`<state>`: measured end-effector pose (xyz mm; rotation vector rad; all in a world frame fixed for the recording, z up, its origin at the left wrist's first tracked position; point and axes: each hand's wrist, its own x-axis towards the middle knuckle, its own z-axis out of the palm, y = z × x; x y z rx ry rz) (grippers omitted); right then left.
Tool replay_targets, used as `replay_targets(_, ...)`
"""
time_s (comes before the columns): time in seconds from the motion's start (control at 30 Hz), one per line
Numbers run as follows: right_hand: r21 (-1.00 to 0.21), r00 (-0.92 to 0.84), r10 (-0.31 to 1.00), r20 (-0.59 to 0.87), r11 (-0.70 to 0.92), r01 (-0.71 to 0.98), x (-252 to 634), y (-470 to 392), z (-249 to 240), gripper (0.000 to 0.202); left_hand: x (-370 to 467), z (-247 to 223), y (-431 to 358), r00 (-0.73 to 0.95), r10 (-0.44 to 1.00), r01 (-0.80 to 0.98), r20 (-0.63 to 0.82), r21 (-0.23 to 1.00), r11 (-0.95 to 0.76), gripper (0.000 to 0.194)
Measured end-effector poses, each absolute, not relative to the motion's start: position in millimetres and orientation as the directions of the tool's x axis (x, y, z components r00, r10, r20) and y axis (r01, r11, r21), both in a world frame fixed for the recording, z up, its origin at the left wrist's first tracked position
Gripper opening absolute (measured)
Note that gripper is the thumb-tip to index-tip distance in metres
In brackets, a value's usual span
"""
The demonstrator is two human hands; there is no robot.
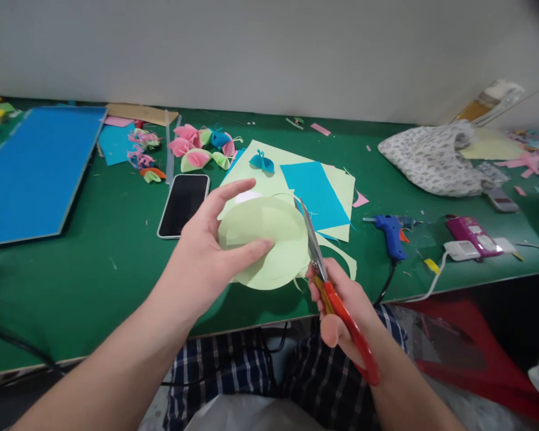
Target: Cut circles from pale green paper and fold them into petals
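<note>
My left hand (211,245) pinches a pale green paper circle (269,263), thumb on top and the other fingers behind it. In my right hand (341,299) is a pair of scissors (348,323) with red and yellow handles. The blades point away from me and lie along the circle's right edge. Thin curled offcuts hang around that edge. Behind the circle lie pale green paper sheets (254,154) and a blue paper piece (317,191). A small blue folded paper shape (262,161) rests on the sheets.
A phone (184,206) lies left of the sheets, below several folded paper petals (191,143). A blue board (31,173) covers the far left. On the right are a blue glue gun (390,236), a purple power strip (474,236) and a patterned cloth (431,157) on the green table (121,281).
</note>
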<state>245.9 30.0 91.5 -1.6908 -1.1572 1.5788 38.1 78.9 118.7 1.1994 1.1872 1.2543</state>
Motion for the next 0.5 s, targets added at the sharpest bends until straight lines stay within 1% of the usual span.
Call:
replay_targets(0.13,-0.905,-0.168,0.912,-0.375,-0.320,0.281,253.6,28.1,86.5,0.069,33.3,120.4,82.7,0.017,1.000,-0.010,0.005,1.000,-0.005,0.062)
replay_targets(0.2,-0.914,-0.190,0.924,-0.332,-0.266,0.306,255.8,27.1,84.7,0.078,31.5,122.0,84.1,0.037,0.999,0.002,-0.014,1.000,0.014,0.063)
replay_targets(0.27,-0.907,-0.184,0.924,-0.335,-0.264,0.328,256.2,26.7,84.7,0.080,30.3,124.2,84.9,0.046,0.999,0.019,-0.027,0.999,0.026,0.065)
replay_targets(0.37,-0.890,-0.180,0.916,-0.357,-0.275,0.364,255.9,27.4,86.5,0.077,28.7,128.0,85.3,0.053,0.998,0.029,-0.034,0.999,0.032,0.065)
replay_targets(0.5,-0.896,-0.216,0.925,-0.313,-0.212,0.390,257.9,28.0,88.7,0.091,27.2,133.3,85.7,0.094,0.994,0.020,-0.061,0.998,0.059,0.062)
